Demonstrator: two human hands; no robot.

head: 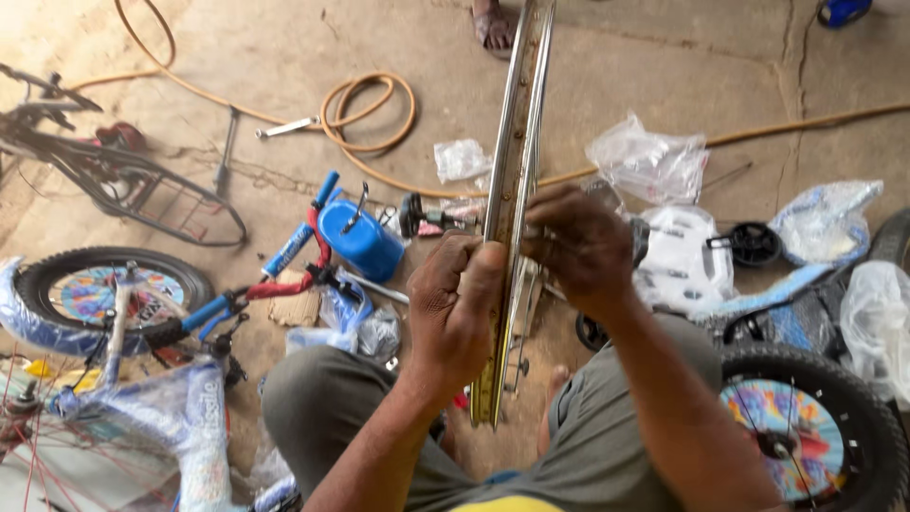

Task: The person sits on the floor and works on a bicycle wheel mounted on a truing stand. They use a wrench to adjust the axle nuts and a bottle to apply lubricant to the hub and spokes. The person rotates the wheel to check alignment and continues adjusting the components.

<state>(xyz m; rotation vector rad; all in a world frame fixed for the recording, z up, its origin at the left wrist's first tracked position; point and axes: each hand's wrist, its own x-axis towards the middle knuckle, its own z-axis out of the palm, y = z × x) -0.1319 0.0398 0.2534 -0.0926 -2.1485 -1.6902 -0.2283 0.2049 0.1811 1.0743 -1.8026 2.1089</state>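
Slippage is risked while the bare wheel rim is gripped edge-on by left hand and pinched by right hand, since its metal is smooth.

Both hands raised side by side, left hand and right hand in closed grip.

the wheel rim between the fingers is shiny silver with a yellowish inner band. left of the fingers, the small tank is bright blue, and the handlebar is red with blue grips. the hose above the fingers is orange. right and below, the tyre is black, its disc with a colourful cartoon pattern. the trousers are grey.
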